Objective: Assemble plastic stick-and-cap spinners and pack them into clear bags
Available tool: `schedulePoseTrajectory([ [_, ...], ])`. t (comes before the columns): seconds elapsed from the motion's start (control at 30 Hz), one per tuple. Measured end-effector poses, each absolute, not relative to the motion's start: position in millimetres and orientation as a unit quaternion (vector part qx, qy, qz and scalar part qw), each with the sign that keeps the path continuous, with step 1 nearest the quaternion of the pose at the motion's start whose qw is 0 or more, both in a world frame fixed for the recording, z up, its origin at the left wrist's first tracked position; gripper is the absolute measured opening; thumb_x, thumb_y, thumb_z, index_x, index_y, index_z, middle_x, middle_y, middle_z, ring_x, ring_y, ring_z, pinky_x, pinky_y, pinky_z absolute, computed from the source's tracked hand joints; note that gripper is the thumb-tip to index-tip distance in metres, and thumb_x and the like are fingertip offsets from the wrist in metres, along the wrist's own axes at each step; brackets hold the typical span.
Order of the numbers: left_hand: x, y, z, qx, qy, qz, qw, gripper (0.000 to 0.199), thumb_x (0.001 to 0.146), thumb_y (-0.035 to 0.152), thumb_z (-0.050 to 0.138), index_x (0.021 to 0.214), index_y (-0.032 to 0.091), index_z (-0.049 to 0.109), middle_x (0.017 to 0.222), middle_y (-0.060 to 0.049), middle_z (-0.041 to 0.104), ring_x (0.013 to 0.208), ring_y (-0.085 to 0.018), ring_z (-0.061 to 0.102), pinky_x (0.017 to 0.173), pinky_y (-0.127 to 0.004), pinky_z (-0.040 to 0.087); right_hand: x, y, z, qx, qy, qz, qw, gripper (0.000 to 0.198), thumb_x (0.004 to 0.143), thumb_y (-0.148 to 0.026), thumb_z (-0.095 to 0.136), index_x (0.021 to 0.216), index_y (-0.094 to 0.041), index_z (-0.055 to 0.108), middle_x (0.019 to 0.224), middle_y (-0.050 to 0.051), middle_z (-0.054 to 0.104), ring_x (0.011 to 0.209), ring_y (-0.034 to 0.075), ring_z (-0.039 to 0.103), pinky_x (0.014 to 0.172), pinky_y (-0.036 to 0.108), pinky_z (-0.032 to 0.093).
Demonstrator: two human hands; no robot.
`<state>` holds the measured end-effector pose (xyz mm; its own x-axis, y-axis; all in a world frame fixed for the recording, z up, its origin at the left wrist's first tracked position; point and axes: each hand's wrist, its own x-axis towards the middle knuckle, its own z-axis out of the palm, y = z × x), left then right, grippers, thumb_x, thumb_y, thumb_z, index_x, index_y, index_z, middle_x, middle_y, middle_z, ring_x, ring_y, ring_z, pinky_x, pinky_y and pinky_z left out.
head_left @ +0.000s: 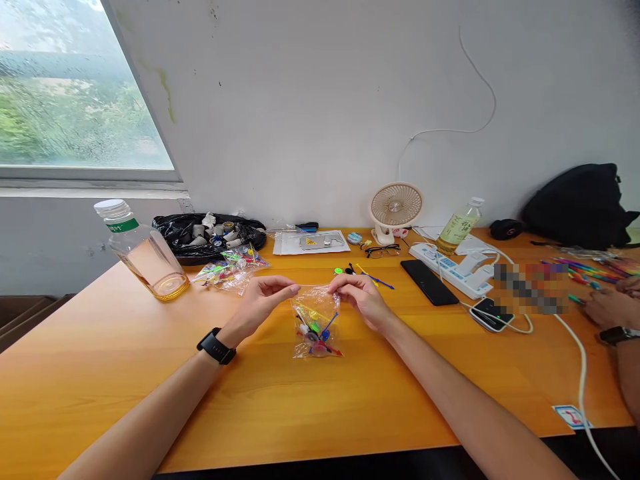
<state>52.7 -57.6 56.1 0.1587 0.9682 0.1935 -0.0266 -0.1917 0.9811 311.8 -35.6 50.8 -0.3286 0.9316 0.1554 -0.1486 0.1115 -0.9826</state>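
Between my hands hangs a clear plastic bag holding several small colourful plastic parts, among them blue, red, green, yellow and black ones. My left hand pinches its top left corner between thumb and fingers. At the top right corner, my right hand grips the bag in the same way. Just behind my right hand lie a few loose plastic pieces in yellow, blue, black and green. More filled clear bags are piled beyond my left hand.
A large bottle stands at left, before a black bag of rubbish. Along the back are a fan, glasses and a drink bottle. A phone, a power strip and cables lie right, near another person's hands.
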Motion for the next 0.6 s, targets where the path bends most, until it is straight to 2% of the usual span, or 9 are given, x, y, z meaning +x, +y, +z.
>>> schedulePoseTrajectory([
  [0.13,60.6,-61.2,53.6,0.551,0.401,0.531,0.504,0.029,0.071,0.036,0.094,0.085,0.017,0.077,0.088,-0.006,0.080,0.085,-0.020,0.074,0.082,-0.030,0.060,309.3,-37.9,51.5,-0.330,-0.555,0.585,0.491,0.019,0.085,-0.038,0.075,0.087,-0.020,0.075,0.088,0.003,0.070,0.080,0.016,0.062,0.074,0.027,0.050],
  [0.27,61.3,-61.3,52.8,0.528,0.395,0.540,0.522,0.033,0.070,0.035,0.096,0.084,0.016,0.073,0.087,-0.005,0.077,0.087,-0.019,0.074,0.085,-0.031,0.060,302.9,-40.1,50.7,-0.346,-0.571,0.571,0.478,0.040,0.082,-0.048,0.085,0.109,-0.022,0.069,0.088,0.001,0.069,0.076,0.015,0.063,0.071,0.027,0.052],
  [0.33,60.6,-60.9,53.3,0.529,0.390,0.544,0.522,0.035,0.070,0.034,0.096,0.089,0.017,0.072,0.088,-0.004,0.076,0.088,-0.018,0.073,0.086,-0.030,0.059,299.6,-40.7,49.4,-0.362,-0.593,0.551,0.462,0.039,0.081,-0.049,0.087,0.102,-0.020,0.072,0.087,0.003,0.070,0.076,0.015,0.064,0.071,0.027,0.052],
  [0.47,63.9,-63.0,54.2,0.548,0.388,0.535,0.513,0.045,0.082,0.042,0.088,0.118,0.019,0.072,0.097,-0.004,0.076,0.092,-0.016,0.070,0.085,-0.027,0.056,295.5,-43.0,48.2,-0.365,-0.608,0.536,0.458,0.035,0.078,-0.047,0.088,0.091,-0.018,0.074,0.085,0.003,0.071,0.077,0.015,0.065,0.072,0.028,0.053],
  [0.53,68.5,-65.0,53.1,0.555,0.396,0.508,0.527,0.044,0.086,0.048,0.083,0.116,0.017,0.074,0.097,-0.006,0.077,0.089,-0.017,0.070,0.084,-0.027,0.055,294.2,-45.0,48.6,-0.362,-0.609,0.536,0.459,0.035,0.077,-0.046,0.089,0.091,-0.018,0.074,0.086,0.003,0.072,0.078,0.016,0.065,0.072,0.028,0.053],
  [0.6,73.3,-66.8,50.9,0.557,0.401,0.491,0.536,0.041,0.086,0.050,0.083,0.104,0.014,0.077,0.092,-0.007,0.077,0.084,-0.017,0.069,0.080,-0.027,0.055,292.9,-47.2,48.9,-0.358,-0.614,0.535,0.457,0.035,0.077,-0.046,0.090,0.091,-0.018,0.075,0.085,0.003,0.072,0.077,0.015,0.065,0.071,0.027,0.052],
])
